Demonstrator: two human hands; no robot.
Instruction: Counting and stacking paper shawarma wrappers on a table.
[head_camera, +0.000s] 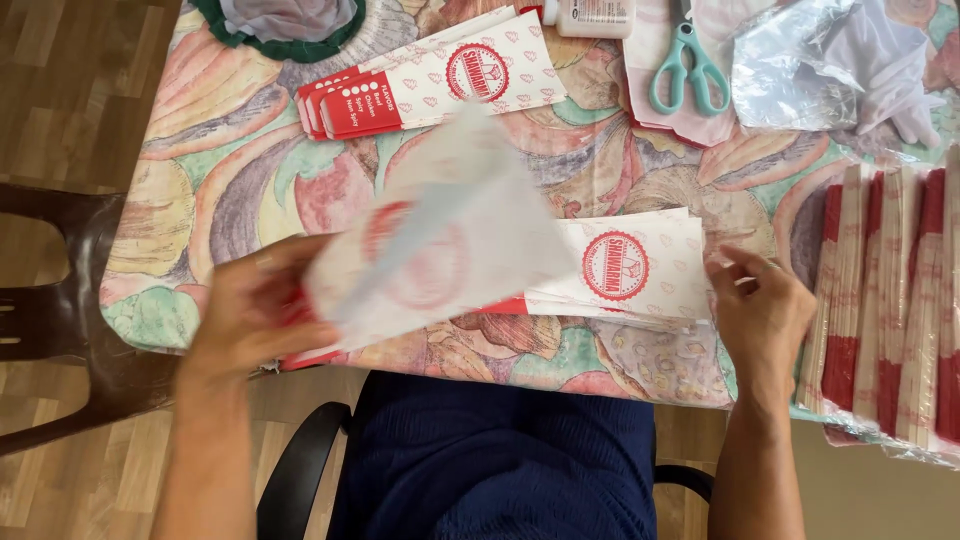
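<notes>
Down at the near edge of the table with the pastel fruit-patterned cloth (240, 200), the person's left hand (250, 315) is closed on a white paper sleeve with a red round emblem (440, 240), fingers gripping its lower left end. The sleeve is lifted off the cloth and blurred, tilting up and to the right. The right hand (762, 320) is half open, fingers loosely curled, holding nothing; its fingertips touch or nearly touch the right edge of a flat stack of white printed paper sleeves (630, 270) lying just beyond the raised one. A second fanned stack of white and red sleeves (430, 85) lies farther back on the cloth. On the right side sit bundles of red and white folded sleeves in clear wrap (890, 310). Teal-handled scissors (688, 62) rest at the far edge beside crumpled clear plastic (800, 60). A dark brown chair (60, 310) stands at the left.
</notes>
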